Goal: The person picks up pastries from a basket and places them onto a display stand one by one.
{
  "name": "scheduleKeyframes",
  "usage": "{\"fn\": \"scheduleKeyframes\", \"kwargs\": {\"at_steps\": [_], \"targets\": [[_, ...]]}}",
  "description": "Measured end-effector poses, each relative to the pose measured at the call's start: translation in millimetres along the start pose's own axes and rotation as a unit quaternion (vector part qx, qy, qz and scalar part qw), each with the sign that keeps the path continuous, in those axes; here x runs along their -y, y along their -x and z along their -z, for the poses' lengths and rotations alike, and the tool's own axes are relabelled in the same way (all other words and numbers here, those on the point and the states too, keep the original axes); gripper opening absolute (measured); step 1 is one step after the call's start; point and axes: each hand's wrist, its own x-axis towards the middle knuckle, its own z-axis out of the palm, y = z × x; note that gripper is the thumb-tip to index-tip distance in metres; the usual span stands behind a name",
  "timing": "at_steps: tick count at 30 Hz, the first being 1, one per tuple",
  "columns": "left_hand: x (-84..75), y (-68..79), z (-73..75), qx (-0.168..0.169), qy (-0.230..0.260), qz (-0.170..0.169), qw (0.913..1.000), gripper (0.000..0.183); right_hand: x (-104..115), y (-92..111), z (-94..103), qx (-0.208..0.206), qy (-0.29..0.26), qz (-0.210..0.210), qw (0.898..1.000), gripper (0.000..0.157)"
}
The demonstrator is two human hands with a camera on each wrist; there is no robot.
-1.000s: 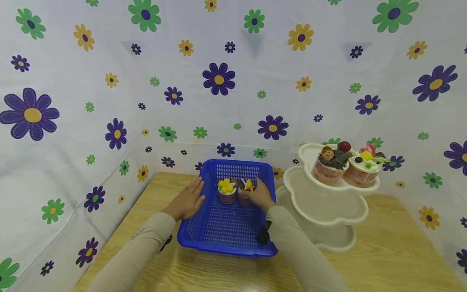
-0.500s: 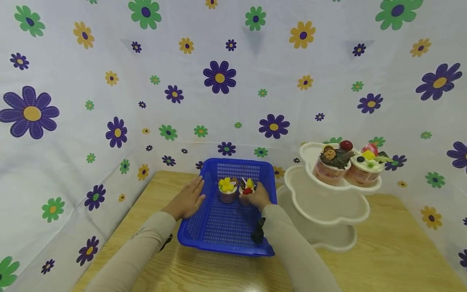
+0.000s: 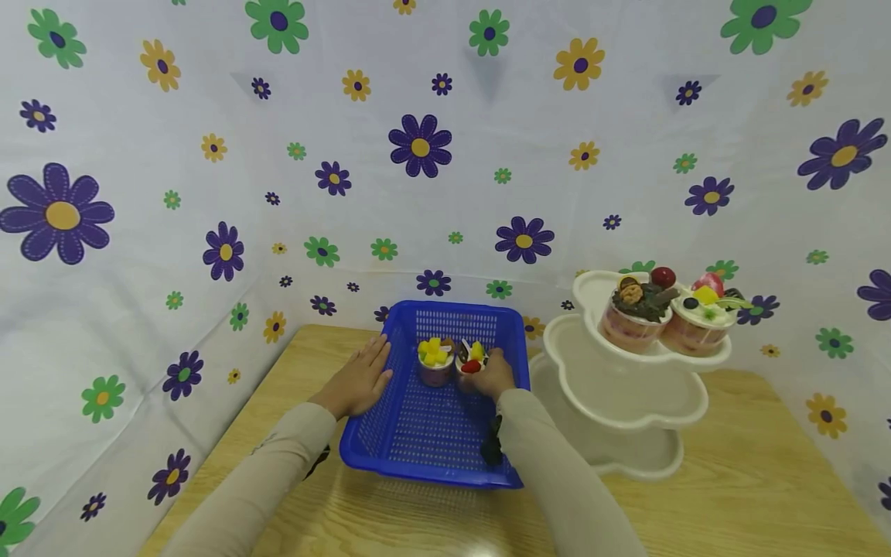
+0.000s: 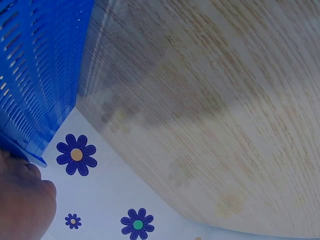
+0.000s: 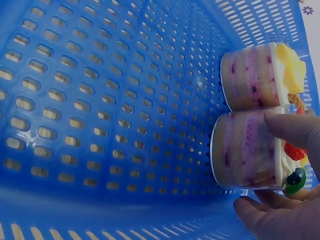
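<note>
My left hand (image 3: pixel 356 381) rests with straight fingers on the left rim of the blue plastic basket (image 3: pixel 397 469). Inside the basket, near its far end, two dessert cups stand side by side. My right hand (image 3: pixel 496 375) grips the right one, a cake cup (image 5: pixel 245 150) topped with a strawberry and other fruit. In the right wrist view its thumb (image 5: pixel 292 127) lies on one side of the cup's rim and fingers are on the other. The left cup (image 3: pixel 435 376), with yellow fruit chunks on top, touches or nearly touches it.
To the right of the basket stands a white tiered tray (image 3: pixel 633 391) with scalloped edges. Its top tier holds a chocolate-topped cup (image 3: pixel 632 325) and a cream-topped cup (image 3: pixel 699 329). A flower-printed cloth (image 3: pixel 348 124) hangs behind the wooden table (image 3: pixel 752 464).
My right hand has moved slightly lower and closed in around the strawberry-topped cake cup, uncovering more of its topping. The left hand stays on the basket rim.
</note>
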Motion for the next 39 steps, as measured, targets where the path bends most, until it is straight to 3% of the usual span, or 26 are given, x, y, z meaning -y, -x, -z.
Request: {"fn": "scheduleKeyframes", "kwargs": {"at_steps": [6, 12, 18, 32, 39], "targets": [[0.1, 0.5, -1.5, -0.008, 0.007, -0.006, 0.9999, 0.055, 1.4, 3.2, 3.5, 0.001, -0.009, -0.014, 1.0, 0.083], [-3.0, 1.6, -2.2, 0.006, 0.008, -0.001, 1.0, 0.056, 2.4, 8.9, 9.5, 0.013, -0.008, -0.016, 1.0, 0.083], [-1.2, 2.7, -3.8, -0.001, 0.008, -0.004, 1.0, 0.056, 12.2, 13.0, 22.6, 0.037, 0.017, 0.026, 0.999, 0.069], [9.5, -3.1, -8.9, 0.002, 0.007, 0.005, 1.0, 0.058, 51.6, 54.3, 70.1, 0.076, -0.034, 0.12, 0.989, 0.075], [8.4, -3.8, -8.3, 0.001, 0.012, 0.005, 0.9999, 0.057, 57.9, 78.3, 93.9, 0.062, 0.007, 0.151, 0.987, 0.081]]}}
